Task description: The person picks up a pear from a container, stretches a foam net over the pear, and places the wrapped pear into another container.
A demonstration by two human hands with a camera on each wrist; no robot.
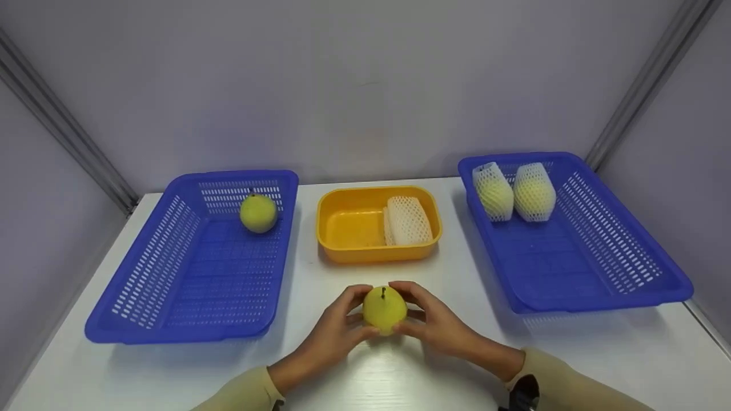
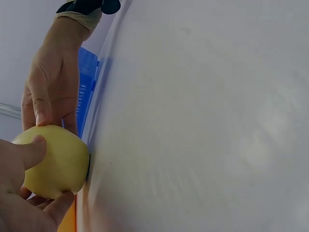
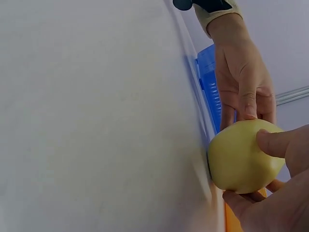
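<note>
"What's held there?"
"Left hand (image 1: 336, 326) and right hand (image 1: 441, 326) pinch one pear (image 1: 385, 311), lower centre of the frame; light, even pressure should avoid bruising it"
"And beyond?"
"Yellow tray (image 1: 365, 254), mid-frame, holding foam netting (image 1: 412, 222)"

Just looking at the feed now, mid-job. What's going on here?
A person holds a yellow pear between the left hand and the right hand, in front of the orange bin. Another bare pear sits in the left blue basket. Two netted pears are side by side at the far end of the right blue basket. White foam netting lies in the orange bin's right half.
</note>
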